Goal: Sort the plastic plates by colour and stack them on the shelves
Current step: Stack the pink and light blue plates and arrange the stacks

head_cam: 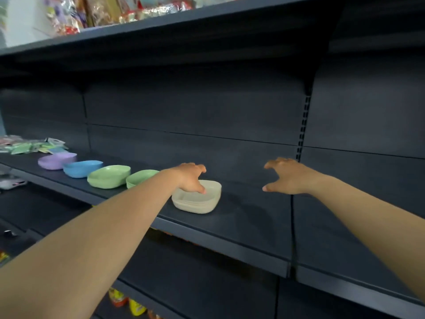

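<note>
A row of plastic plate stacks stands on the dark shelf (241, 229): purple (56, 160), blue (81, 168), a green stack (108, 176), a second green stack (139, 178) partly behind my left forearm, and cream (202, 202) at the right end. My left hand (192, 178) is over the cream stack, thumb touching inside its top plate, fingers spread above the far rim. My right hand (287, 177) hovers to the right of the cream stack, fingers loosely spread, holding nothing.
Packets in plastic wrap (32, 146) lie at the shelf's far left. The upper shelf (161, 24) holds shiny wrapped goods. A vertical slotted upright (303, 125) divides the back panel. Colourful packets (128, 302) show on a lower shelf.
</note>
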`<action>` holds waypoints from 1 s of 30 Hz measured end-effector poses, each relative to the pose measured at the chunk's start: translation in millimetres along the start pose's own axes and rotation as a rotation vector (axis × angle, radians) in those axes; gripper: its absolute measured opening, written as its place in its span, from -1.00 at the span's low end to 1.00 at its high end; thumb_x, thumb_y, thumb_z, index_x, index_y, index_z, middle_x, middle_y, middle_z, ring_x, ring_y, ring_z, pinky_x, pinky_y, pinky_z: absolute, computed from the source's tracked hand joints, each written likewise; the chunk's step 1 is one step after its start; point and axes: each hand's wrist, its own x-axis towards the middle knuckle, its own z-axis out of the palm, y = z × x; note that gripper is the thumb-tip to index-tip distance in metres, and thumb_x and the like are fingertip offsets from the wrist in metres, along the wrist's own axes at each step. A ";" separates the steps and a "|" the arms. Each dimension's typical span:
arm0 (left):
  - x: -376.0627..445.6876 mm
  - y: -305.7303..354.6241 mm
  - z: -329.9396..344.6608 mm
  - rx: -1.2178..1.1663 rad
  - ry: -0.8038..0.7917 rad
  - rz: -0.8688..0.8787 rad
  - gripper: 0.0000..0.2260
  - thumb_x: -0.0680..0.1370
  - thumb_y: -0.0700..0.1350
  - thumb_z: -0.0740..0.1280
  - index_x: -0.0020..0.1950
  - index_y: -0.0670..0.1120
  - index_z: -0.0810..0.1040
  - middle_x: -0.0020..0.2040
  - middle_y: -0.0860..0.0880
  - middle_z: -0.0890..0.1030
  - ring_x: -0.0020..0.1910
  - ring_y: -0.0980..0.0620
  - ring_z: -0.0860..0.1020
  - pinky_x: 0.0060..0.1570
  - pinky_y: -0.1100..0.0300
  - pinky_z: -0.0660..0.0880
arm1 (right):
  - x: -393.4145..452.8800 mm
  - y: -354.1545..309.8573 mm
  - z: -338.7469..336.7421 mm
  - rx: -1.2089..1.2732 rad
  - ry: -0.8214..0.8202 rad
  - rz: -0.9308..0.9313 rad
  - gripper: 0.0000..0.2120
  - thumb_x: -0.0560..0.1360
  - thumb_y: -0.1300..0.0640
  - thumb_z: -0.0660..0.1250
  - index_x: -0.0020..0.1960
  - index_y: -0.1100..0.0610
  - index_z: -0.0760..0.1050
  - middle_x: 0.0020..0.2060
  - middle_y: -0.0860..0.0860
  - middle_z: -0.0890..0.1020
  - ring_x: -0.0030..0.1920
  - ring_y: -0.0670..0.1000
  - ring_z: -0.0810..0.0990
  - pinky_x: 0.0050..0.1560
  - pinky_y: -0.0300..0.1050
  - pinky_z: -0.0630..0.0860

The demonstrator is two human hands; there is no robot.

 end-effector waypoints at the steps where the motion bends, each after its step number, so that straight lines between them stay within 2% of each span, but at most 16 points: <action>1: 6.4 -10.0 -0.3 -0.022 0.004 0.002 -0.37 0.53 0.09 0.32 0.52 0.02 0.13 0.47 -0.05 0.25 0.43 -0.07 0.26 0.31 0.08 0.28 | 12.8 -8.3 3.5 0.007 -0.008 -0.004 -0.32 0.50 -0.12 0.33 0.52 0.00 0.14 0.50 0.02 0.17 0.50 0.08 0.12 0.41 -0.02 0.21; 5: 40.9 -50.3 7.9 -0.086 0.009 -0.008 -0.36 0.53 0.09 0.32 0.52 0.03 0.11 0.50 -0.03 0.20 0.46 -0.05 0.23 0.34 0.08 0.26 | 72.2 -40.1 27.2 0.075 -0.015 -0.029 -0.34 0.49 -0.14 0.33 0.50 0.01 0.18 0.48 0.03 0.23 0.46 0.07 0.22 0.37 -0.06 0.26; 8: 72.1 -75.0 19.1 -0.081 -0.052 -0.007 -0.35 0.52 0.10 0.32 0.53 0.05 0.10 0.51 -0.03 0.18 0.47 -0.04 0.22 0.38 0.07 0.25 | 113.0 -60.4 50.0 0.132 -0.073 -0.029 -0.32 0.48 -0.17 0.33 0.49 0.01 0.19 0.48 0.02 0.24 0.44 0.06 0.27 0.36 -0.08 0.28; 14: 130.4 -96.2 46.6 -0.213 -0.131 0.091 -0.32 0.51 0.11 0.33 0.54 0.05 0.07 0.54 0.01 0.14 0.49 0.02 0.18 0.43 0.10 0.21 | 163.6 -78.5 95.6 0.295 -0.183 0.050 -0.22 0.46 -0.21 0.33 0.54 0.03 0.10 0.51 -0.05 0.19 0.49 0.01 0.21 0.40 -0.12 0.22; 15: 136.1 -96.2 51.8 -0.241 -0.149 0.110 -0.31 0.51 0.11 0.33 0.55 0.05 0.07 0.54 0.02 0.14 0.50 0.03 0.18 0.43 0.11 0.20 | 164.9 -79.8 100.6 0.322 -0.203 0.071 -0.24 0.45 -0.21 0.34 0.52 0.04 0.14 0.48 -0.06 0.25 0.46 0.00 0.26 0.37 -0.13 0.26; 17: 145.4 -96.2 64.3 -0.303 -0.171 0.142 -0.31 0.51 0.08 0.35 0.54 0.02 0.09 0.53 0.04 0.16 0.48 0.04 0.21 0.42 0.15 0.21 | 163.9 -81.1 111.3 0.376 -0.227 0.101 -0.42 0.44 -0.17 0.37 0.37 0.02 0.33 0.29 -0.08 0.47 0.28 -0.02 0.46 0.21 -0.15 0.39; 19: 150.2 -97.3 77.6 -0.381 -0.159 0.148 -0.32 0.49 0.03 0.39 0.53 0.00 0.14 0.49 0.03 0.25 0.43 0.04 0.29 0.35 0.18 0.29 | 158.6 -83.6 122.4 0.454 -0.240 0.126 -0.54 0.42 -0.08 0.40 0.24 0.01 0.37 0.12 -0.08 0.54 0.11 -0.06 0.52 0.07 -0.16 0.45; 22: 149.5 -101.4 87.9 -0.556 -0.098 0.114 -0.32 0.44 -0.03 0.45 0.49 0.03 0.22 0.40 0.05 0.37 0.32 0.06 0.39 0.21 0.26 0.36 | 154.9 -88.2 132.0 0.615 -0.222 0.193 -0.50 0.41 0.05 0.43 0.28 -0.01 0.32 0.14 -0.07 0.52 0.13 -0.06 0.49 0.09 -0.18 0.45; 24: 148.4 -104.3 91.2 -0.644 -0.093 0.084 -0.40 0.42 -0.07 0.47 0.40 0.04 0.32 0.26 0.07 0.43 0.19 0.08 0.43 0.07 0.29 0.38 | 155.2 -90.6 133.2 0.663 -0.212 0.229 -0.46 0.39 0.10 0.45 0.30 -0.02 0.32 0.17 -0.06 0.51 0.16 -0.04 0.50 0.14 -0.15 0.47; 27: 147.1 -108.7 94.4 -0.803 -0.113 -0.012 -0.52 0.39 -0.10 0.50 0.23 0.02 0.39 0.09 0.08 0.47 0.02 0.08 0.46 -0.20 0.31 0.40 | 153.9 -93.5 138.5 0.835 -0.198 0.312 -0.50 0.37 0.22 0.48 0.24 0.01 0.40 0.11 -0.01 0.58 0.12 -0.01 0.56 0.06 -0.10 0.57; 28: 147.0 -110.0 95.0 -0.835 -0.107 -0.041 -0.52 0.37 -0.10 0.51 0.22 -0.02 0.41 0.09 0.05 0.50 0.00 0.06 0.49 -0.24 0.30 0.40 | 152.9 -94.2 141.6 0.905 -0.186 0.349 -0.53 0.35 0.26 0.49 0.21 0.04 0.44 0.09 0.01 0.61 0.10 0.00 0.59 0.05 -0.10 0.58; 30: 149.2 -111.5 97.4 -0.877 -0.111 -0.081 -0.52 0.35 -0.13 0.53 0.20 -0.07 0.43 0.09 -0.01 0.55 -0.01 0.02 0.52 -0.19 0.25 0.42 | 151.3 -96.0 146.1 1.012 -0.151 0.419 -0.57 0.33 0.32 0.49 0.15 0.11 0.51 0.04 0.05 0.65 0.06 0.03 0.62 0.04 -0.11 0.59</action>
